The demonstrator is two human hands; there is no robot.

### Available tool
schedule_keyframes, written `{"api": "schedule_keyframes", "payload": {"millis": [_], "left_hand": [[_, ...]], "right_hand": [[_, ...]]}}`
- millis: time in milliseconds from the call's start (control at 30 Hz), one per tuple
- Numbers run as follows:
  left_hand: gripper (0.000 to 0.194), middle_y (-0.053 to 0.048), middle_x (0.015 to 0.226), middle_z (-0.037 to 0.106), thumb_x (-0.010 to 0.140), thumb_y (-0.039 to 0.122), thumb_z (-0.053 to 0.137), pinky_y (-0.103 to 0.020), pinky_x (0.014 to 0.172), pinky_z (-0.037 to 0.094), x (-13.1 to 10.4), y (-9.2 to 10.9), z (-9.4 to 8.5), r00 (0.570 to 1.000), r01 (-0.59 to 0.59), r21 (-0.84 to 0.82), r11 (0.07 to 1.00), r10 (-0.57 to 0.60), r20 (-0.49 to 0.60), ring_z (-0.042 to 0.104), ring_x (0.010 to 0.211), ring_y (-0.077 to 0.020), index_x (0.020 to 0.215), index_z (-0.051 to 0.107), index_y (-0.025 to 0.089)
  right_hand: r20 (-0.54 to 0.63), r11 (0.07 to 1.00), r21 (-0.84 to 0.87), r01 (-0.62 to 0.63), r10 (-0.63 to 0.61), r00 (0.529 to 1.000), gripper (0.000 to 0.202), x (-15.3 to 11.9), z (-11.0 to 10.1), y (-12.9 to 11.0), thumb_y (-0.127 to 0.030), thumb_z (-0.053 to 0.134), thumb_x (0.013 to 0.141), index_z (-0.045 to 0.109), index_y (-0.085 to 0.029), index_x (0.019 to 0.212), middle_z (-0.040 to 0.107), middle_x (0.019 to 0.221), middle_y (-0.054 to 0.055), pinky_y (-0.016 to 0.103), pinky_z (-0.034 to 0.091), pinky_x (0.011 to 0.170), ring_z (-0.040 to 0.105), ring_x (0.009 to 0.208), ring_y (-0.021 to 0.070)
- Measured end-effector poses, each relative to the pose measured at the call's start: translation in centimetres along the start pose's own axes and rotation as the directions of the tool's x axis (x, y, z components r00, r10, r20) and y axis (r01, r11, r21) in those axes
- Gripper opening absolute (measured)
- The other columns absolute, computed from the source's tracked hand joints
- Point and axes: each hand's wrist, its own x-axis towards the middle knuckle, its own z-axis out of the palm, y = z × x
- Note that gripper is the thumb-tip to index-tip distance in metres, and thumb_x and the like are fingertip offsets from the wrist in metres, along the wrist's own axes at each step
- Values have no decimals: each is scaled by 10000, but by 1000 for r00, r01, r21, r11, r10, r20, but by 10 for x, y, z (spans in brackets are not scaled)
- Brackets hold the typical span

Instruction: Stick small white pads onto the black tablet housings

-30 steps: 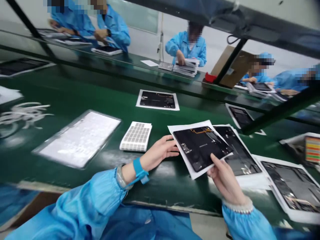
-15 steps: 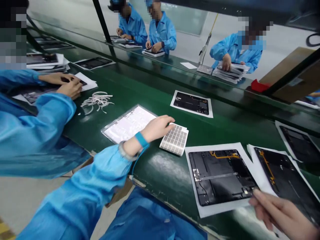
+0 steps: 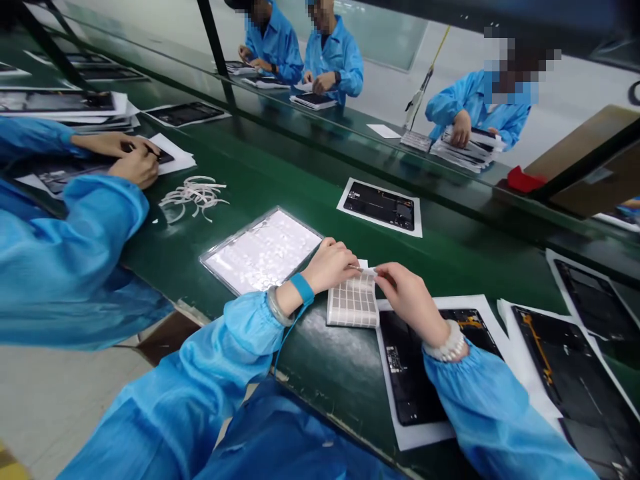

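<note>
A sheet of small grey square stickers (image 3: 353, 300) lies on the green bench in front of me, its far edge raised. My left hand (image 3: 333, 263), with a blue wrist strap, grips that sheet at its far left edge. At the far right corner, my right hand (image 3: 400, 283) pinches with thumb and forefinger; whether a sticker is between the fingertips is too small to tell. Under my right forearm lies a black tablet housing (image 3: 410, 387) on white paper, partly covered by the sleeve. Left of the stickers is a clear-edged tray (image 3: 265, 250) with a whitish surface.
More housings rest on paper: one farther back (image 3: 380, 205) and another at right (image 3: 560, 373). Peeled white strips (image 3: 195, 197) lie in a pile at left. A co-worker's hands (image 3: 135, 160) work beside them. Other people stand across the bench.
My right hand has moved from the housing's lower right corner, left and away from me, to the sticker sheet. My left hand has closed on the sheet, which has turned and shifted slightly.
</note>
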Motion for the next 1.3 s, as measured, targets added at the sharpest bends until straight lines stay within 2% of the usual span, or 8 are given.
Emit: {"api": "schedule_keyframes", "payload": {"millis": [433,567,633,700,800,900,1033,1300], "left_hand": [[184,-2,742,706,847,332,636,-359,825,267,-2,-10,4,995,-95,26,995,96,-26,567,863,-181,742,704,198],[302,-90,951,701,857,369,618,-409,851,281,-9,-12,-6,993,-38,50,998,43,-112,555,958,-251,1054,654,143],[400,-126,1127,641,884,349,584,-418,853,301,-22,1,-15,962,-39,113,993,68,-265,517,1048,-281,1211,554,120],[227,-89,1053,652,925,248,509,-383,810,334,-41,26,-21,916,-131,144,981,176,-359,535,982,-247,1107,594,143],[217,-38,854,642,937,120,411,-311,711,374,-69,68,-11,869,-433,81,898,439,-227,553,791,-173,951,624,153],[229,-67,989,637,925,105,412,-313,727,405,-82,95,15,859,-504,77,860,508,-61,568,865,-189,1048,604,127],[264,-84,1115,615,931,139,424,-337,766,426,-79,98,36,845,-534,133,835,532,52,559,968,-222,1156,562,134],[250,-86,1113,623,929,145,438,-343,790,422,-75,92,34,835,-550,136,824,548,61,556,996,-220,1139,572,155]], "right_hand": [[134,945,-314,88,-47,990,154,23,10,-12,-201,498,894,635,-183,825,632,877,56,271,411,596,598,697,170],[30,987,-3,-161,161,986,166,-8,-23,-1,-295,545,862,657,-194,794,666,799,33,272,429,637,602,702,168],[103,915,205,-348,333,937,221,-35,-39,7,-394,585,824,667,-197,768,678,758,27,277,443,638,605,691,173],[206,825,292,-485,441,874,266,-65,-44,14,-449,610,782,675,-194,741,685,751,36,297,453,654,607,704,188],[220,795,287,-534,488,845,262,-101,-31,17,-458,629,748,676,-208,685,676,751,45,347,445,736,592,769,214],[86,830,257,-495,490,867,282,-117,-8,17,-474,613,764,670,-225,644,651,773,53,390,408,818,547,850,233],[-34,848,205,-488,505,863,293,-121,9,15,-469,579,801,668,-237,645,623,806,59,426,361,858,495,897,248],[-95,855,170,-490,509,855,259,-124,15,12,-390,561,833,636,-239,636,609,802,52,449,343,867,469,903,257]]}}
